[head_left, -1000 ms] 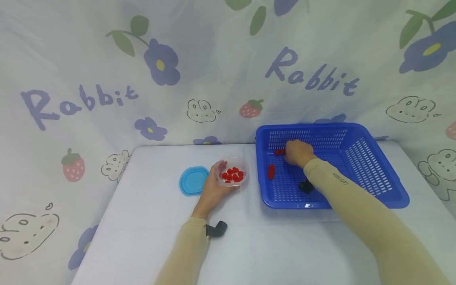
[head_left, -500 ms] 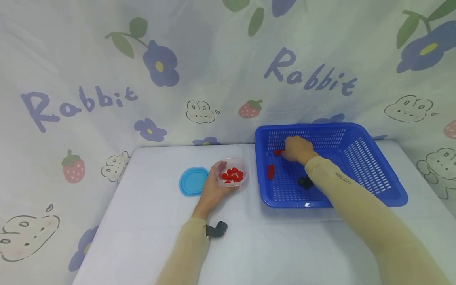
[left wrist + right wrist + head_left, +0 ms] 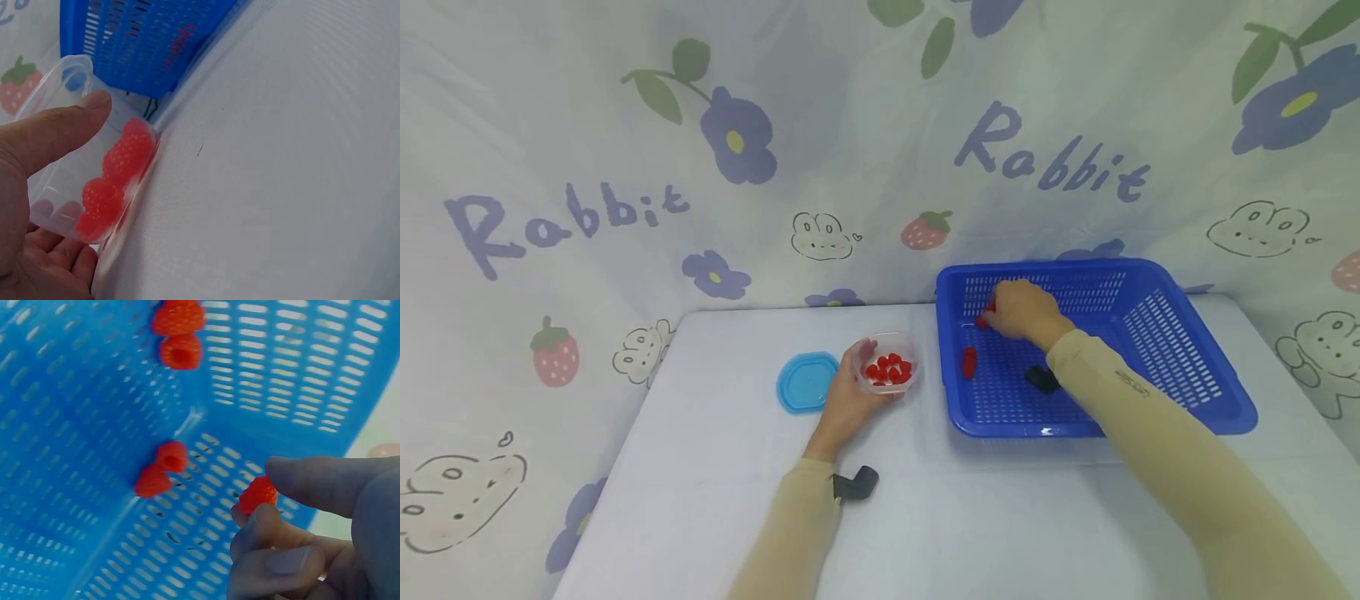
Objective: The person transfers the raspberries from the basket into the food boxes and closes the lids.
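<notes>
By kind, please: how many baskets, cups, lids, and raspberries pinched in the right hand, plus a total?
Blue plastic basket: 1
Clear plastic cup: 1
Light-blue lid: 1
Raspberry pinched in the right hand: 1
Total: 4

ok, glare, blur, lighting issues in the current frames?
Head: light mostly even, a small white glint on the blue basket's near rim, sleeve lettering smeared past reading; left wrist: pale highlights on the clear cup; right wrist: right hand dim, while the raspberry in its grip shows vivid red.
</notes>
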Demonstrator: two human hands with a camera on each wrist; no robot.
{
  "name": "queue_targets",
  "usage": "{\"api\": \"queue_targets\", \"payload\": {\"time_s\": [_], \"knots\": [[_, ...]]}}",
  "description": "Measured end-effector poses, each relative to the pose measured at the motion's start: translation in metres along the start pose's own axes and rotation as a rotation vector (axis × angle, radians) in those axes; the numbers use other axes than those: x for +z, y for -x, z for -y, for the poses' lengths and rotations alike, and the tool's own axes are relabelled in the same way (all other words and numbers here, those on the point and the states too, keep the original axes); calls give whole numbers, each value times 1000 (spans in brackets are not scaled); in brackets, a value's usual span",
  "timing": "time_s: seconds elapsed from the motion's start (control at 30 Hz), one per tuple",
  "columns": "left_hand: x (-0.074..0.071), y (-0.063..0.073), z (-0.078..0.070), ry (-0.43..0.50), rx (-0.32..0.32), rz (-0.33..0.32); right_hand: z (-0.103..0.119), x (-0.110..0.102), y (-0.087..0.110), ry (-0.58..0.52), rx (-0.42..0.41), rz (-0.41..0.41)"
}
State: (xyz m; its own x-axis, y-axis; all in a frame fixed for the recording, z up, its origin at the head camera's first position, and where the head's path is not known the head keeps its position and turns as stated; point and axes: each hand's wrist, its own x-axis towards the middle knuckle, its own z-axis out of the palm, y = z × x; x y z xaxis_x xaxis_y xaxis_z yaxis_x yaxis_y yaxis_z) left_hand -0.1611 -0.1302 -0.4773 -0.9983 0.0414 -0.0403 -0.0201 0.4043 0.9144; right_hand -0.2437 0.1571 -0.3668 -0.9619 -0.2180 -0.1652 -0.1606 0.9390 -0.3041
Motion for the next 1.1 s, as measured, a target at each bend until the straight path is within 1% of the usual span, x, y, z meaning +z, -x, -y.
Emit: {"api": "queue_targets", "payload": {"time_s": [0.13, 0.3, 0.53, 0.73, 0.93, 1.1], "knots": [[0, 0, 0, 5, 1, -2, 7, -5, 7, -4, -47, -32], [-1, 1, 0, 25, 10, 1, 18, -9, 15, -25, -85, -62], [-2, 1, 2, 17, 17, -2, 29, -9, 27, -38, -107, -79], [-2, 1, 1, 18, 17, -1, 40, -14, 39, -53, -120, -105], [-2, 2, 1, 13, 32, -3, 47, -19, 52, -105, -159, -144], [0, 1, 2, -9, 33, 3, 53, -19, 66, -187, -176, -172]]}}
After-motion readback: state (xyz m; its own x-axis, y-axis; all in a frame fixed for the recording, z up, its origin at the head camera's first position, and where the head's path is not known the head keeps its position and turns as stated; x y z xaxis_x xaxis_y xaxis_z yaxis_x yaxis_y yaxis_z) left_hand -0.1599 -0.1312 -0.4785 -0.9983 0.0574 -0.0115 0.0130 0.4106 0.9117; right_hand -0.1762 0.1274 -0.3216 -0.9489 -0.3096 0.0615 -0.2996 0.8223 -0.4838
